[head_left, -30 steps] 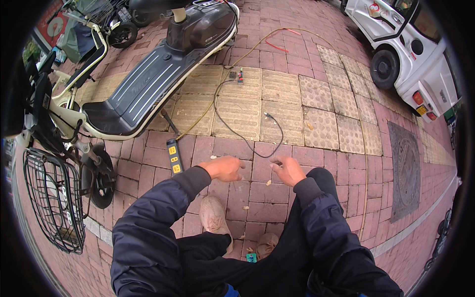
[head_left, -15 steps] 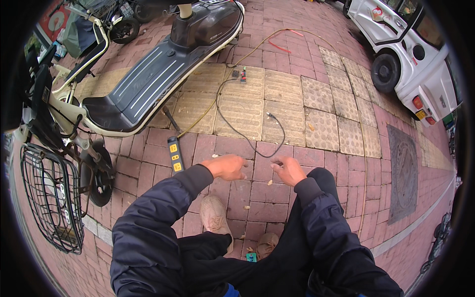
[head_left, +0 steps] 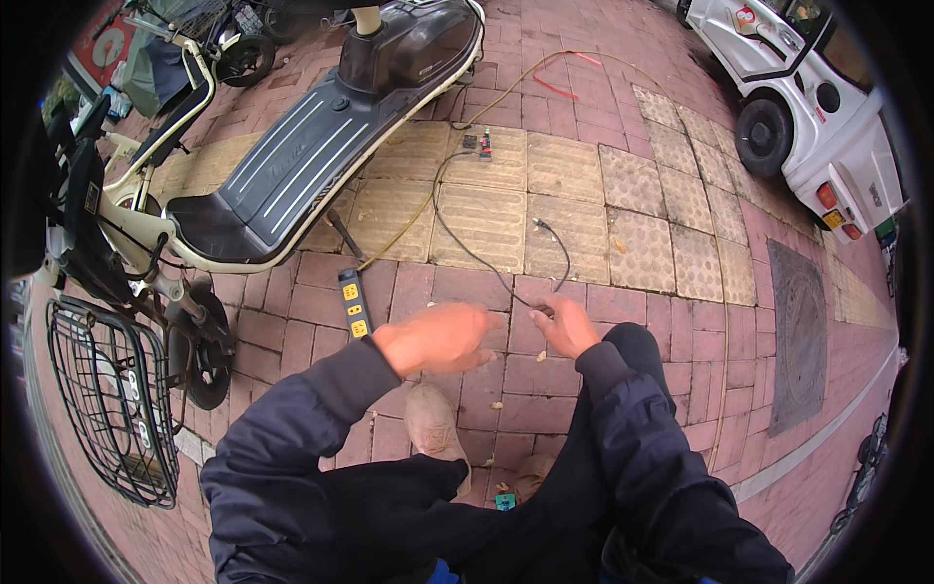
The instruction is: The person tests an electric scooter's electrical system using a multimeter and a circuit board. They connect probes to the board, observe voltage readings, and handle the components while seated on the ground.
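Note:
I am crouched over a red brick pavement. My right hand (head_left: 564, 326) pinches the near end of a thin black cable (head_left: 467, 243) that loops across the yellow paving toward a small connector block (head_left: 477, 144). My left hand (head_left: 438, 338) hovers just left of it, blurred, fingers spread and holding nothing. A black power strip with yellow sockets (head_left: 352, 302) lies on the bricks to the left of my left hand.
A black and cream electric scooter (head_left: 292, 165) lies ahead left, with a wire basket (head_left: 107, 399) at far left. A yellow wire (head_left: 506, 83) and a red one (head_left: 564, 90) trail behind it. A white vehicle (head_left: 808, 117) stands at the upper right. My shoe (head_left: 433, 423) is below my hands.
My left hand has drawn away from the cable end and opened, now blurred in motion. My right hand stays on the cable.

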Available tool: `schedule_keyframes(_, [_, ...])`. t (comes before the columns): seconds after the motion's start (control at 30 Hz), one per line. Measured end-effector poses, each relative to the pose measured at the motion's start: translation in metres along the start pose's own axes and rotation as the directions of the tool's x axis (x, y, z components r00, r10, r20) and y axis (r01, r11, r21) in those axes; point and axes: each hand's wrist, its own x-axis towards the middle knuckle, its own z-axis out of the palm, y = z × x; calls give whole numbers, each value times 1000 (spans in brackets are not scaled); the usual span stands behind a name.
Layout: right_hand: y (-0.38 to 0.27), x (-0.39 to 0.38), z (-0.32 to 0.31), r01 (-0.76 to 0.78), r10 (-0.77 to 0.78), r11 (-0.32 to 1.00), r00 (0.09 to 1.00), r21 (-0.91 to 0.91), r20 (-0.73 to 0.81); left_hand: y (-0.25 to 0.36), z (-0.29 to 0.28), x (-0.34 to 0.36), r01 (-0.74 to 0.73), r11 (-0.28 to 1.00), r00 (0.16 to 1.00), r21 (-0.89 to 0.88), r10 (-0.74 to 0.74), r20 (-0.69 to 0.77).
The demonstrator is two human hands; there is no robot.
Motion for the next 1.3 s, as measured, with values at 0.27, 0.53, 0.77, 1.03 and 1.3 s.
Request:
schedule_keyframes(0.27, [-115, 13, -28, 85, -111, 932, 992, 353, 55, 120, -41, -156, 16, 991, 941, -135, -61, -333])
schedule_keyframes(0.53, [-262, -31, -12, 723, -851, 492, 516, 485, 96, 84, 18, -154, -13, 963, 887, -271, -114, -447])
schedule_keyframes(0.77, [-283, -5, -1, 754, -818, 576, 531, 315, 224, 52, 18, -148, -138, 944, 843, -299, -46, -536])
schedule_keyframes(1.03, [-286, 16, -30, 741, -686, 671, 600, 37, 411, 40, 39, -107, -144, 930, 758, -339, -117, -642])
schedule_keyframes(1.3, [-315, -60, -55, 582, -457, 813, 678, -40, 575, 129, 39, -133, 117, 895, 690, -430, -385, -613])
